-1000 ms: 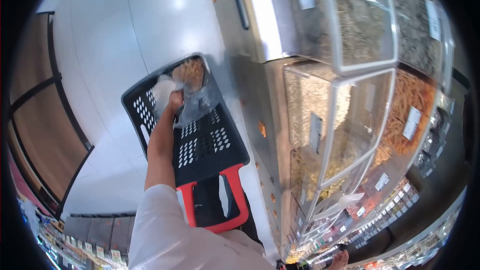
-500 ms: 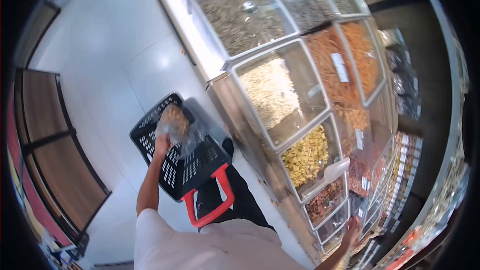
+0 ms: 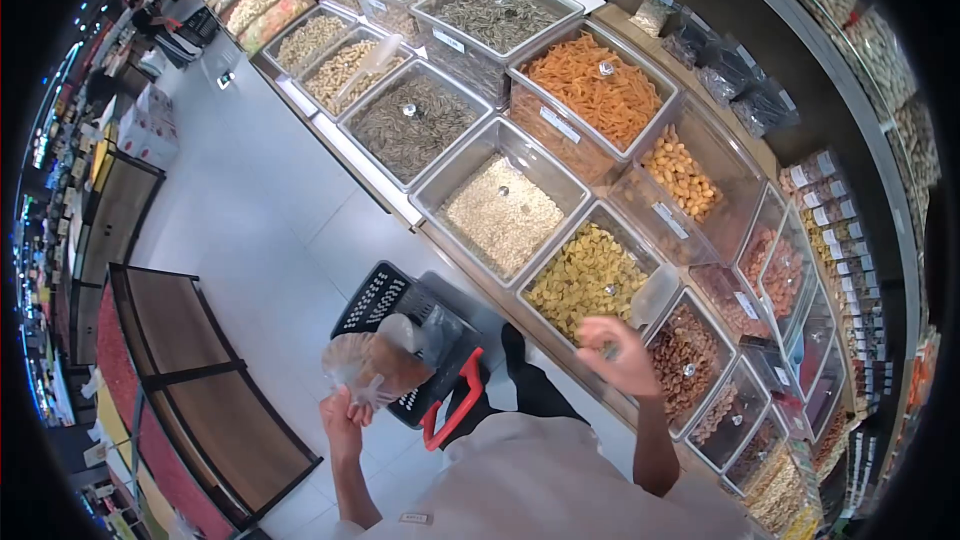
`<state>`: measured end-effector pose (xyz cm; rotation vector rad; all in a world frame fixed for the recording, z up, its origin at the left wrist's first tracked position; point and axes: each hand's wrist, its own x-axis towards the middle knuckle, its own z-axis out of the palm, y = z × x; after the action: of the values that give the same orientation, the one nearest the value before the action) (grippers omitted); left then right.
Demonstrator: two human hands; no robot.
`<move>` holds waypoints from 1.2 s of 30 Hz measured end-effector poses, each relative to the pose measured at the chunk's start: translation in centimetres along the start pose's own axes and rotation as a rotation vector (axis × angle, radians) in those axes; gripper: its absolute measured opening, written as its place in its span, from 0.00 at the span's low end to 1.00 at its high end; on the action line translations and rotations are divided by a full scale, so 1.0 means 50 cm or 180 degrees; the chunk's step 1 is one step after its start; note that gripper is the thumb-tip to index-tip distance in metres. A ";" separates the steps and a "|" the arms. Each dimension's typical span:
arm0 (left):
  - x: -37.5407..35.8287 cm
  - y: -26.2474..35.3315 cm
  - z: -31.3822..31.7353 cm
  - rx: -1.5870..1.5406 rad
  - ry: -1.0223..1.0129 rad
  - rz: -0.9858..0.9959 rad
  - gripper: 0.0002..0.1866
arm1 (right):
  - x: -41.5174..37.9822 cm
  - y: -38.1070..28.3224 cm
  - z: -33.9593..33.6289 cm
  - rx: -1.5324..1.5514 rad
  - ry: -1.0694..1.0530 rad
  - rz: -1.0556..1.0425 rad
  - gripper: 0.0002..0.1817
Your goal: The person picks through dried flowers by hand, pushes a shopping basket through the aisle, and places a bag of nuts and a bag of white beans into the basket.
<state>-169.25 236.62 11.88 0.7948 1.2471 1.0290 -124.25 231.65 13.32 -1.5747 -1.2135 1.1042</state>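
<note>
Fingers of the left hand (image 3: 343,412) pinch shut the gathered neck of a clear snack bag (image 3: 368,366), so it hangs above the black basket (image 3: 385,292), while the right hand (image 3: 622,355) curls half-closed, seemingly empty, at the yellow-snack bin (image 3: 583,278).

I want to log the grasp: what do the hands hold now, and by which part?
Left hand grips a clear plastic bag of snacks by its gathered neck. Right hand touches a bin lid knob; a grip cannot be told.

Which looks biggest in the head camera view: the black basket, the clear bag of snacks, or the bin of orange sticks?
1. Bin of orange sticks.
2. Black basket, partly hidden behind the bag, so unsure.
3. Clear bag of snacks, held by the left hand; it is nearer the camera, which flatters its size.
</note>
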 end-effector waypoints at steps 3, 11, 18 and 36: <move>-0.075 0.035 0.079 -0.0415 -0.0229 0.0381 0.27 | 0.055 -0.091 0.147 -0.0292 -0.1400 -0.0862 0.44; -0.187 0.035 0.233 -0.1518 -0.0235 0.0174 0.26 | 0.034 -0.111 0.308 -0.0722 -0.1816 -0.2403 0.20; -0.138 0.049 0.351 -0.0610 -0.1726 0.0415 0.26 | 0.063 -0.067 0.226 -0.0496 -0.0832 -0.2969 0.09; -0.092 -0.547 -0.173 0.4734 -0.0159 -0.0799 0.26 | 0.335 0.091 0.015 -0.0527 0.1399 -0.1848 0.17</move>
<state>-172.85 222.01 -12.96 1.6588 1.9359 -0.3179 -121.51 247.34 6.31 -1.3530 -1.3487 0.2748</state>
